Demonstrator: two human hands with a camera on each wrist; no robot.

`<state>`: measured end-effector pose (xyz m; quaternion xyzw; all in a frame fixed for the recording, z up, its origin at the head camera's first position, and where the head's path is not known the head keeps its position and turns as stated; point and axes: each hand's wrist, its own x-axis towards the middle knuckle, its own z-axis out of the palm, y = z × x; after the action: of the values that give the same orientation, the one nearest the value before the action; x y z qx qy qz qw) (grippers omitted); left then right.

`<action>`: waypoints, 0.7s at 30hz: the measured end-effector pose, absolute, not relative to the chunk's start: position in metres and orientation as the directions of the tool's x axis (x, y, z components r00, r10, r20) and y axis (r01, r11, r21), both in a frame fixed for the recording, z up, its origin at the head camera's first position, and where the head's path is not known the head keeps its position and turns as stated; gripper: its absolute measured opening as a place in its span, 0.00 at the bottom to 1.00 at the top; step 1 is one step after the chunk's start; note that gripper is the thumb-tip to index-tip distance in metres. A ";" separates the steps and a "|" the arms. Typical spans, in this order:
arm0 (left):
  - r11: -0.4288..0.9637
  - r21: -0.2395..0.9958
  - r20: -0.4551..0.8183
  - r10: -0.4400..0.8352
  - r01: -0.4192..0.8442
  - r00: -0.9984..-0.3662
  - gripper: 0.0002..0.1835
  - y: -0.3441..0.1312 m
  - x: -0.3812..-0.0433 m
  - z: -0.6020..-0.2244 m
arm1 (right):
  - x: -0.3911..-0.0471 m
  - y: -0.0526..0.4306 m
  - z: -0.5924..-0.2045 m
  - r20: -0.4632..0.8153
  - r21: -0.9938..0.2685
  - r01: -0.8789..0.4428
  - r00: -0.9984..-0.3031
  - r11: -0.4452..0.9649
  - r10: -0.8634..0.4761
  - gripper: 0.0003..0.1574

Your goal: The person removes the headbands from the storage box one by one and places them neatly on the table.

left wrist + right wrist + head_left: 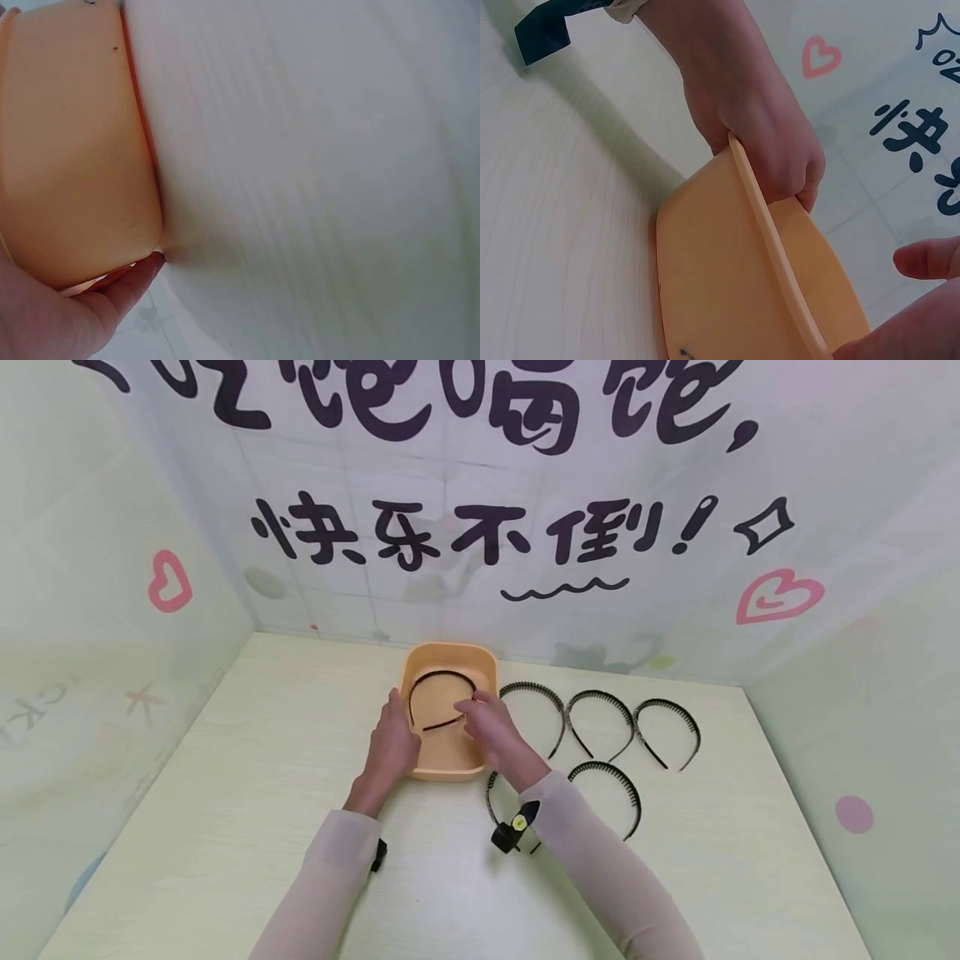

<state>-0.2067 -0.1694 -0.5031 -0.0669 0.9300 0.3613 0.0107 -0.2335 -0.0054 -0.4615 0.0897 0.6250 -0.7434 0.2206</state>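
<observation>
A shallow orange plastic bin (446, 772) stands on the table near the back wall. My left hand (393, 739) holds its left side, fingers along the outer wall; in the left wrist view, the fingertips (154, 262) reach under the bin's lower edge. Inside the bin lies a thin black headband (442, 673), its ends toward the lower left. My right hand (495, 731) is over the bin's right rim, one finger pointing left above the headband and covering part of it. In the right wrist view, one straight digit (922, 259) stands apart from the rest of that hand.
Several dark toothed headbands, such as the far right one (693, 727) and the front one (637, 802), lie in two rows right of the bin. My right forearm (600, 868) crosses the front row. A printed white wall (465, 593) rises behind the table.
</observation>
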 end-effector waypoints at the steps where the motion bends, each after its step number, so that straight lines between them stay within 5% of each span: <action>1: 0.731 0.670 -0.069 -0.117 -0.133 -0.991 0.43 -0.169 -0.206 -0.503 | -0.233 -0.006 -0.462 -0.407 -0.889 0.437 -0.890 -0.136 -0.205 0.49; 21: 0.724 0.671 -0.090 -0.131 -0.158 -0.987 0.44 -0.167 -0.205 -0.499 | -0.239 -0.007 -0.464 -0.411 -0.838 0.440 -0.898 -0.323 -0.158 0.45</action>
<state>-0.2050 -0.1673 -0.4986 -0.0778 0.9283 0.3632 0.0182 -0.2389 -0.0072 -0.4636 0.1279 0.5513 -0.8031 0.1863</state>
